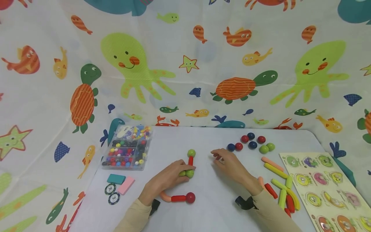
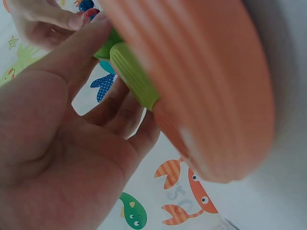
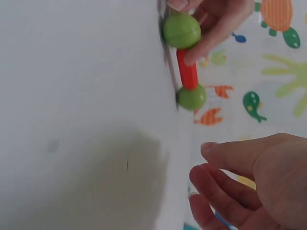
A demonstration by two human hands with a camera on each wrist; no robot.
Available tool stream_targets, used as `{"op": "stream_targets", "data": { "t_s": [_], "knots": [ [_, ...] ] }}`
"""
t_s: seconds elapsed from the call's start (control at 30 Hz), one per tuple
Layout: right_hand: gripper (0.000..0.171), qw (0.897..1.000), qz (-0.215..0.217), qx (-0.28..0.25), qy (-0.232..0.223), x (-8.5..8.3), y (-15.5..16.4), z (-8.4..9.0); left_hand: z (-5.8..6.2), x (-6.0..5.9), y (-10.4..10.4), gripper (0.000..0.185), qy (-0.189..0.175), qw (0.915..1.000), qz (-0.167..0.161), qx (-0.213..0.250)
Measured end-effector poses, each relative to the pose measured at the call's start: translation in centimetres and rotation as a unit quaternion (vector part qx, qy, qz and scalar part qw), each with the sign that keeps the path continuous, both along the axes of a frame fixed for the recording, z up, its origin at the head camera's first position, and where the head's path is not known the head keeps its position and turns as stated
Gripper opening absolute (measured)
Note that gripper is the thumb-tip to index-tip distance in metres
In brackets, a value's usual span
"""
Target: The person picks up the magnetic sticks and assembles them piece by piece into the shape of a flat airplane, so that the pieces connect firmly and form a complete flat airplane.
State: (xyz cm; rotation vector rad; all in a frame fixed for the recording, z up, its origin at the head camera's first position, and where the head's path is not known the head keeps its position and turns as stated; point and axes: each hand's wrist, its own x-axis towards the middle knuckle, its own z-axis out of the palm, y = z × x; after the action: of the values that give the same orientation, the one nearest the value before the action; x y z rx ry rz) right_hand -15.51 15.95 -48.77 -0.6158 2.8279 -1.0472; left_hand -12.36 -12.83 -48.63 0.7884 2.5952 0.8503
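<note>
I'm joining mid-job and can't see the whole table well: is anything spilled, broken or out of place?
Nothing stands out. The bead box sits closed with its beads inside, the loose balls and sticks lie on the table, and the left hand grips an intact ball-and-stick piece. The right hand holds nothing.

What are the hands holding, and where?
The left hand grips the green ball at the bottom of the red stick. The right hand seems to hold nothing.

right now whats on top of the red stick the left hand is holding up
A green ball sits on the upper end of the red stick. At its lower end the left hand grips another green ball; the fingers cover what else is there.
</note>
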Motion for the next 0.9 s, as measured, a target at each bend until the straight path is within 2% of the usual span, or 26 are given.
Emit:
{"op": "stream_targets", "data": {
  "t_s": [0.17, 0.33, 0.6, 0.8, 0.9],
  "knots": [
    [0.036, 0.999, -0.031, 0.02, 0.013, 1.4, 4.1, 0.3, -0.1, 0.0, -0.1, 0.046, -0.004, 1.0, 0.001, 0.005],
    [0.034, 0.995, -0.078, 0.057, 0.01, 3.0, 7.8, 0.5, -0.2, -0.1, -0.2, 0.046, -0.005, 1.0, -0.001, 0.007],
    [0.027, 0.989, -0.105, 0.1, 0.035, 5.0, 11.7, 1.1, -0.2, -0.1, -0.2, 0.045, -0.006, 0.9999, -0.002, 0.014],
    [0.02, 0.984, -0.122, 0.127, -0.007, 6.3, 13.3, 1.2, -0.3, -0.2, -0.1, 0.045, -0.007, 0.9999, -0.002, 0.015],
    [0.017, 0.982, -0.118, 0.138, -0.046, 7.0, 13.8, 1.1, -0.3, -0.2, -0.1, 0.046, -0.01, 0.9998, -0.001, 0.015]
  ]
}}
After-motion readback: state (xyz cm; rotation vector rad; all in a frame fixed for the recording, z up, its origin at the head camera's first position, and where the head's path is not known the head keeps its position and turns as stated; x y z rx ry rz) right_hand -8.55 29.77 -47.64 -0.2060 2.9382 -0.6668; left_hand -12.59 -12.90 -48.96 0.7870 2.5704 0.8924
